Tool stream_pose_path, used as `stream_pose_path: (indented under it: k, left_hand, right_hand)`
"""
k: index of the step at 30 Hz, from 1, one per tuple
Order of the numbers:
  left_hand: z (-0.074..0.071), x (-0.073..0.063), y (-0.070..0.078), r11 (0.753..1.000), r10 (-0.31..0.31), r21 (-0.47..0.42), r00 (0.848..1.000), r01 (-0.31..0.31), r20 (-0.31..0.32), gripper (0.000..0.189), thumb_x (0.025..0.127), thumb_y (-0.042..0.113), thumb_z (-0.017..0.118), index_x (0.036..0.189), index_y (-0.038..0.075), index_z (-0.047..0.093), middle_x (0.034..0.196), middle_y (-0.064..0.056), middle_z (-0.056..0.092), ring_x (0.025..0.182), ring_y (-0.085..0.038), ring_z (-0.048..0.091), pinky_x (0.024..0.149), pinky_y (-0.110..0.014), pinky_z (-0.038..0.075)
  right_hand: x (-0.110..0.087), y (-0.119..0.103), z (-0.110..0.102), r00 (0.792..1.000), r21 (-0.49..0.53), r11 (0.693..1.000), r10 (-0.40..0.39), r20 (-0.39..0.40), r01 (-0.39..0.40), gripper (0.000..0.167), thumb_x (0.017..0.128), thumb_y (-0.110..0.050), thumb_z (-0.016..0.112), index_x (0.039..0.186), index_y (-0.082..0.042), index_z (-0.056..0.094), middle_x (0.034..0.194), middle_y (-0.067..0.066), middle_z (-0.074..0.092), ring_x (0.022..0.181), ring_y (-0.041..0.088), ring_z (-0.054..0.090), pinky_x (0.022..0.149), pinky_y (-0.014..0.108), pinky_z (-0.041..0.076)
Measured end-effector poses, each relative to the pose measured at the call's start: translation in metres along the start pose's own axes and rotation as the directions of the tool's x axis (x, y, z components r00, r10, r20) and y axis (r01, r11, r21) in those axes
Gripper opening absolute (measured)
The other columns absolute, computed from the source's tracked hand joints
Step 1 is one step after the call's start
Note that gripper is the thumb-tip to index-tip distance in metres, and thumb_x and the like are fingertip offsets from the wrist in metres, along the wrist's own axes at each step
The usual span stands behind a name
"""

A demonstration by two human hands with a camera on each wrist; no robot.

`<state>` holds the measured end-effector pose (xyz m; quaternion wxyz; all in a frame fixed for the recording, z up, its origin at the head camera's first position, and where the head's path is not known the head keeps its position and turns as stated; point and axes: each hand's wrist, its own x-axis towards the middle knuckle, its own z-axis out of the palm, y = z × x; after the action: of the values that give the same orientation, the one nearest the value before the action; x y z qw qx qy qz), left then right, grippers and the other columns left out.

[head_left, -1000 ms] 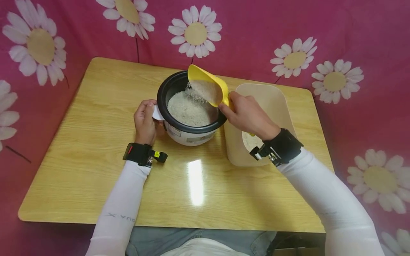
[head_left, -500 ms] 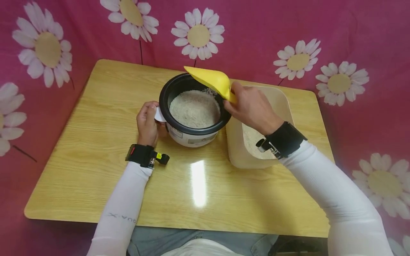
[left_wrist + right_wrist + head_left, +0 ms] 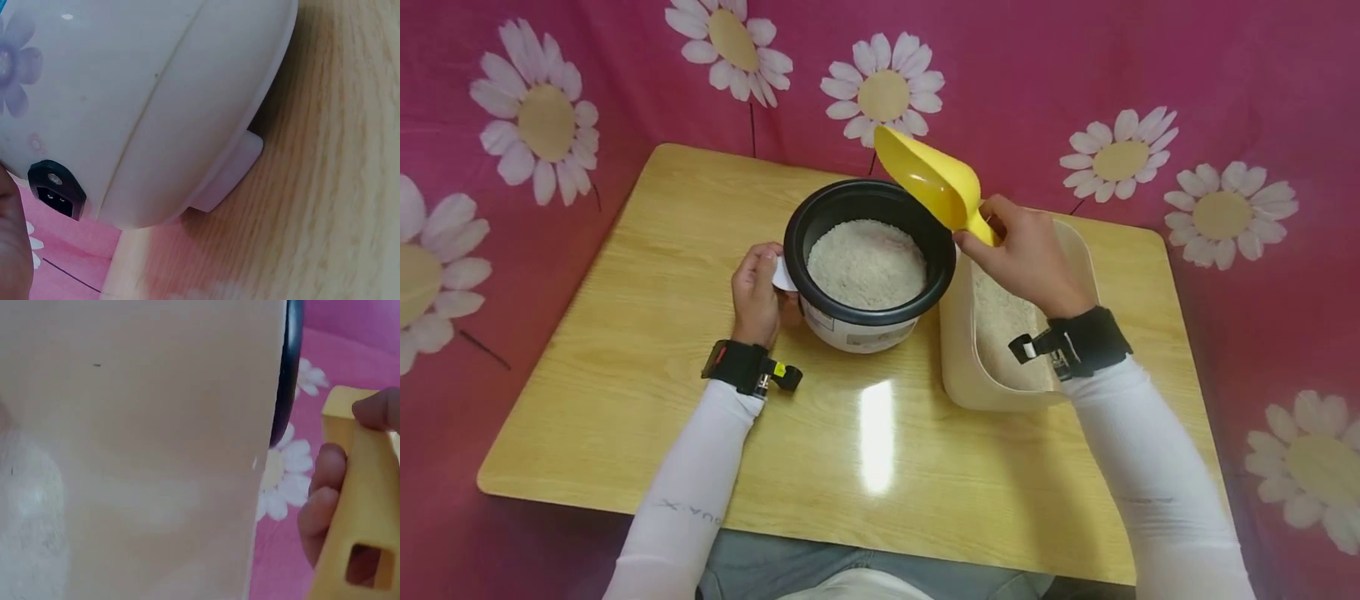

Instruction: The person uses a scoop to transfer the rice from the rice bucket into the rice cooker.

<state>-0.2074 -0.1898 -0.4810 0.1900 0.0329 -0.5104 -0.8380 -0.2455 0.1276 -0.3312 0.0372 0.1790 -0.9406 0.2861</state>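
Note:
My right hand (image 3: 1026, 250) grips the handle of a yellow scoop (image 3: 936, 179), raised over the right rim of a rice cooker (image 3: 861, 335). The scoop's hollow shows no rice. In the right wrist view, fingers and thumb curl round the scoop's handle (image 3: 356, 500). My left hand (image 3: 756, 292) holds the cooker's white side handle (image 3: 783, 275). Inside the black-rimmed pot lies a bed of rice (image 3: 868, 265). The left wrist view shows the cooker's white side with a power socket (image 3: 57, 192); only part of the left hand (image 3: 12, 244) appears at its edge.
A cream bin (image 3: 958, 367) with more rice (image 3: 1003, 329) in it stands just right of the cooker, partly under my right forearm. Both stand on a wooden table (image 3: 625, 333). A pink flowered cloth (image 3: 1000, 75) hangs behind the table and at its sides.
Rice was falling from the scoop into the cooker; now none falls. The scoop turned over, then tilted back with its hollow showing, and moved up and right. The left hand kept its hold.

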Motion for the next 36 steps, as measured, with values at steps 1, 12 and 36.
stream_pose_path:
  k: [1, 12, 36]
  left_hand:
    - [-0.002, 0.0, 0.0, 1.0, -0.001, 0.007, 1.0, 0.001, -0.001, 0.023, 0.107, 0.015, 0.047, 0.096, 0.018, 0.068, 0.082, 0.003, 0.061, 0.058, -0.007, 0.055, 0.045, -0.02, 0.045]
    - [0.001, 0.006, 0.005, 1.0, -0.004, -0.018, 1.0, 0.004, -0.024, 0.026, 0.108, 0.016, 0.042, 0.098, 0.019, 0.066, 0.084, 0.003, 0.06, 0.061, -0.007, 0.056, 0.048, -0.019, 0.045]
    - [0.007, -0.011, 0.001, 0.989, 0.043, 0.137, 0.999, -0.048, 0.032, 0.015, 0.106, 0.02, 0.048, 0.108, 0.023, 0.063, 0.08, 0.009, 0.067, 0.059, -0.007, 0.056, 0.051, -0.024, 0.046]
  right_hand:
    - [-0.001, 0.002, 0.0, 1.0, 0.02, 0.999, 0.03, 0.006, -0.031, 0.035, 0.096, -0.044, 0.068, 0.109, -0.012, 0.063, 0.082, 0.008, 0.06, 0.069, 0.024, 0.056, 0.057, 0.031, 0.044]
    - [-0.001, 0.007, -0.006, 0.962, 0.145, 0.953, 0.273, -0.021, -0.267, 0.043, 0.093, -0.067, 0.061, 0.109, -0.028, 0.064, 0.084, -0.003, 0.068, 0.066, 0.023, 0.066, 0.052, 0.032, 0.049]
    - [-0.005, 0.03, 0.0, 0.972, 0.264, 0.937, 0.234, 0.008, -0.228, 0.036, 0.097, -0.052, 0.064, 0.11, -0.019, 0.062, 0.087, 0.001, 0.066, 0.065, 0.022, 0.064, 0.056, 0.027, 0.054]
